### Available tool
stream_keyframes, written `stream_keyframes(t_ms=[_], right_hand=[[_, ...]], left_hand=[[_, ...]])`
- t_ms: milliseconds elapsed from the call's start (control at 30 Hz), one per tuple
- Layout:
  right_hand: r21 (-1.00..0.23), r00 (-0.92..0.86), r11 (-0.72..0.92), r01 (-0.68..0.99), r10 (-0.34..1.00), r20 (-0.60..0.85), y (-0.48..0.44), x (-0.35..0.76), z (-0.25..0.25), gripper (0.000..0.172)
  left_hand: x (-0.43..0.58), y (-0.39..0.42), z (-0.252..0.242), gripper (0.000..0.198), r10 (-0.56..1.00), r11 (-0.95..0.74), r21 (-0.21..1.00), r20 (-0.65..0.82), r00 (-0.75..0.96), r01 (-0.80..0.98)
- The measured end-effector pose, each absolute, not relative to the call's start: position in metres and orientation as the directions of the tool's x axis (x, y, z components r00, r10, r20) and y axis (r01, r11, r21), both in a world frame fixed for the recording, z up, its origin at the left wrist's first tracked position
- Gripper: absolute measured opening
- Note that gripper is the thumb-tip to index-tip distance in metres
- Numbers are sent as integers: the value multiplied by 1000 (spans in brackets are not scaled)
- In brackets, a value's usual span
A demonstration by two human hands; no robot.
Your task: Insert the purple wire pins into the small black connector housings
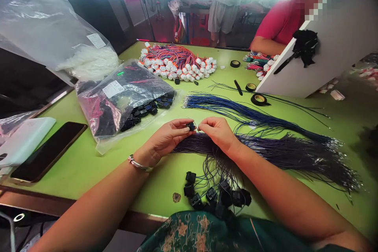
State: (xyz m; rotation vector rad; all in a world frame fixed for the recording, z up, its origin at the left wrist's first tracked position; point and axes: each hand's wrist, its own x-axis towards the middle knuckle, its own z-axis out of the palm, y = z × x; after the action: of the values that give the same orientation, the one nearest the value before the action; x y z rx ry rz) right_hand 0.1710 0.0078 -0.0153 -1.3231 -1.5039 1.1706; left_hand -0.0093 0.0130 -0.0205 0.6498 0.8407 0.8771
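Between the thumb and fingers of my left hand (169,136) is a small black connector housing (191,126). Just right of it, my right hand (217,132) pinches what looks like a thin wire end; the fingers hide most of it. Beneath both hands lies a bundle of dark purple wires (265,151) with metal terminals at the right end. A blue wire bundle (224,106) stretches behind it. Close to my body sit several black connectors with wires attached (211,195).
At the left, a clear bag (109,98) spills black connectors, beside a bag of white parts (91,59). A phone (49,151) lies at the left edge. White-connector harnesses (180,65), tape rolls (260,99) and a white panel (319,63) stand farther back. A person (273,27) sits behind the panel.
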Motion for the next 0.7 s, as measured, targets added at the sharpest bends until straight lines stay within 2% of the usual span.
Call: stream_keyframes(t_ms=[233, 533, 700], right_hand=[[-982, -193, -7, 187, 980, -43, 7, 169, -14, 19], [-974, -157, -157, 161, 971, -182, 6, 170, -18, 18], [-955, -157, -275, 109, 944, -289, 8, 169, -17, 17]], left_hand=[[-8, 12, -20, 19, 867, 489, 772, -376, 327, -407], [-6, 11, -21, 19, 899, 436, 805, -366, 241, -403], [-8, 13, -21, 17, 886, 457, 793, -366, 284, -404]])
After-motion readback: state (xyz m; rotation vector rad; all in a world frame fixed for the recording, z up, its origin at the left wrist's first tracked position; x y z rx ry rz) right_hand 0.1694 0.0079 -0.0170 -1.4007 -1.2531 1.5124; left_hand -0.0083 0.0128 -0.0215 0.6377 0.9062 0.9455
